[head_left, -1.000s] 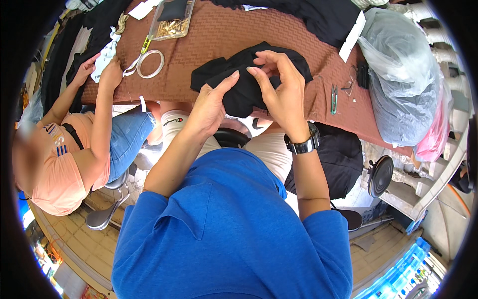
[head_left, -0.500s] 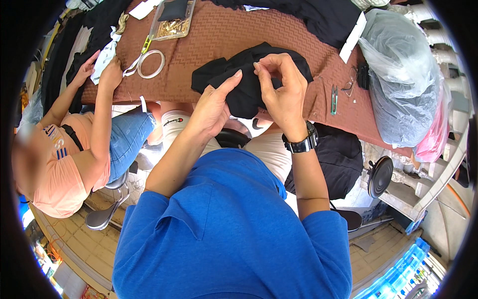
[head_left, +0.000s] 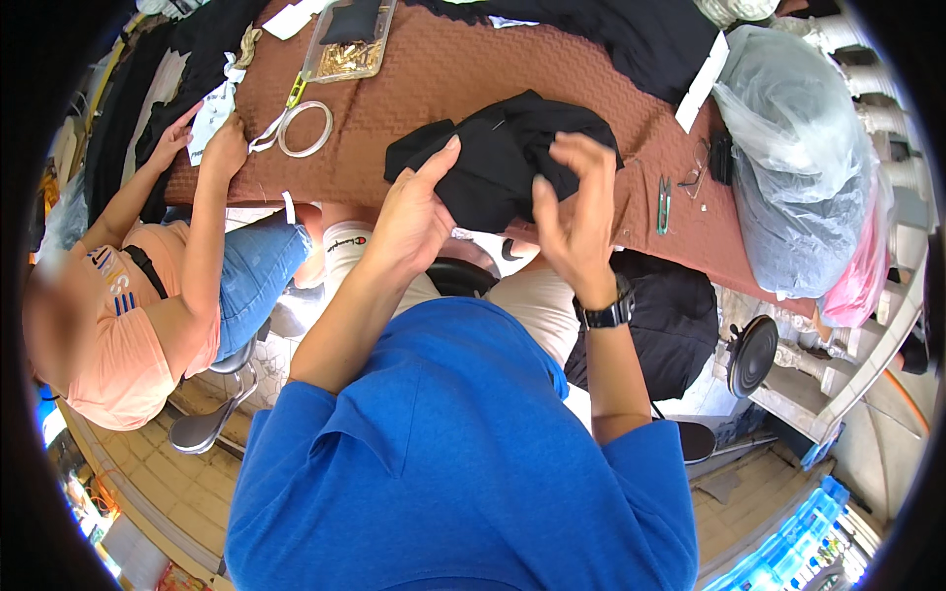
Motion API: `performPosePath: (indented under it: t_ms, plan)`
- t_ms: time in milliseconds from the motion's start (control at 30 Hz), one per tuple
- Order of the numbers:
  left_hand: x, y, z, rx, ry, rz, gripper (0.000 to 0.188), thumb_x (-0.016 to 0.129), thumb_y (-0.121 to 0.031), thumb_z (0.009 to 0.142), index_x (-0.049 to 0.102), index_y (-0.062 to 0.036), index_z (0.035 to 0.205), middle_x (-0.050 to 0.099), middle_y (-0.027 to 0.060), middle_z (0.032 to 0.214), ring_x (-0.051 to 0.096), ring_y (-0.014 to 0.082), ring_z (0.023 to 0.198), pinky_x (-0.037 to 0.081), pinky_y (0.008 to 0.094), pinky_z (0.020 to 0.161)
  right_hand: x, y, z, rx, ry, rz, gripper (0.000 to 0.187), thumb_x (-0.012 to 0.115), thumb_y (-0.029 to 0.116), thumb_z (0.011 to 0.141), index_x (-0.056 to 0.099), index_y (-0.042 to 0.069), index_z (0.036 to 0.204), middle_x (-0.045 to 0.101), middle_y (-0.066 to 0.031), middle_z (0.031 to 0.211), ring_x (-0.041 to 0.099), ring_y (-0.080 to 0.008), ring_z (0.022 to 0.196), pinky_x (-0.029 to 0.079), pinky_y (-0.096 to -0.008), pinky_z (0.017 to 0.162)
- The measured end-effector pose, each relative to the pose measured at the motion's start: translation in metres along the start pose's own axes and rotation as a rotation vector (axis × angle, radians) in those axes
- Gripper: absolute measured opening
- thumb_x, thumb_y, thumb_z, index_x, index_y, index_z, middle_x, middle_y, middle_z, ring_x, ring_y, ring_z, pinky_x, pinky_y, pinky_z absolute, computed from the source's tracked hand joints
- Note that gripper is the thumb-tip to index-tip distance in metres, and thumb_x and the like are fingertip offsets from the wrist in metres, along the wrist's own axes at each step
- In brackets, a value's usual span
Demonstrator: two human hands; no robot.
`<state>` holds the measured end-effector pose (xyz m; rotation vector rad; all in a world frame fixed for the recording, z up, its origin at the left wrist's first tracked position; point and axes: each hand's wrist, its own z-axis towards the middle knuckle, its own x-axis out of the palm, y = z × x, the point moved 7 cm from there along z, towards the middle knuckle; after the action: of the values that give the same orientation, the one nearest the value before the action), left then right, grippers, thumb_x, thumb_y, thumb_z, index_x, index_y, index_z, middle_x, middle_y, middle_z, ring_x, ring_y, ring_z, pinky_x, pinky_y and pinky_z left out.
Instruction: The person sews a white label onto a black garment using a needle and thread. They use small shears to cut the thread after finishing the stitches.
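Note:
A bunched piece of black fabric (head_left: 493, 163) lies at the near edge of the table, partly hanging over it. My left hand (head_left: 422, 212) grips its left side, thumb stretched along the top and the other fingers hidden beneath. A thin, pale, needle-like sliver (head_left: 498, 125) shows on the upper part of the cloth; it is too small to name surely. My right hand (head_left: 579, 222), slightly blurred, is over the right side of the fabric with its fingers apart, and nothing can be seen in it.
Small green-handled thread snips (head_left: 664, 205) and eyeglasses (head_left: 698, 167) lie to the right, near a large plastic bag (head_left: 788, 158). A clear box of gold-coloured pieces (head_left: 350, 61) and a white ring (head_left: 305, 129) sit farther left. A co-worker at left handles a white printed piece (head_left: 211, 118).
My right hand has come away from the thumb-and-finger pinch above the cloth, moving down and right, and its fingers have spread. My left hand keeps its hold on the fabric.

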<state>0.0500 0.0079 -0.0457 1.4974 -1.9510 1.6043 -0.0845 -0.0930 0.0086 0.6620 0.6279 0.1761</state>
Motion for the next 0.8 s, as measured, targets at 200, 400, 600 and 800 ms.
performPosePath:
  t_ms: [200,400,600,800]
  plan:
    - [0.007,0.006,0.005,-0.114,0.165,-0.020,0.042,0.052,-0.026,0.104,0.055,0.0063,0.131,0.065,0.0160,0.126,0.067,0.0250,0.113,0.055,0.0393,0.098,0.015,0.008,-0.014,-0.001,-0.040,-0.056,0.042,0.062,-0.010,0.071,0.063,0.005,0.110,0.057,-0.0178,0.123,0.055,-0.0376,0.111,0.044,-0.0456,0.094]
    - [-0.007,-0.019,-0.003,-0.083,0.140,0.526,0.036,0.065,-0.020,0.097,0.058,0.0067,0.120,0.068,0.0143,0.116,0.069,0.0223,0.106,0.058,0.0349,0.090,0.007,-0.020,0.023,0.218,0.079,0.358,0.026,0.053,-0.011,0.080,0.067,-0.002,0.100,0.067,-0.0110,0.093,0.065,-0.0203,0.087,0.051,-0.0315,0.080]
    - [-0.001,-0.053,0.000,0.624,-0.039,1.275,0.050,0.082,-0.024,0.083,0.057,-0.0020,0.121,0.059,0.0144,0.125,0.063,0.0208,0.112,0.051,0.0316,0.092,0.029,-0.061,0.055,0.409,0.212,0.599,0.029,0.058,0.023,0.103,0.067,-0.002,0.090,0.054,0.0070,0.072,0.044,-0.0016,0.067,0.038,-0.0223,0.058]
    - [0.003,-0.046,0.060,0.392,0.394,0.856,0.079,0.075,-0.044,0.088,0.041,-0.0037,0.146,0.053,0.0156,0.139,0.053,0.0264,0.127,0.038,0.0408,0.112,0.061,-0.060,0.089,0.440,0.632,0.472,0.051,0.066,0.048,0.096,0.069,0.003,0.073,0.043,0.0090,0.062,0.036,-0.0046,0.062,0.031,-0.0268,0.054]
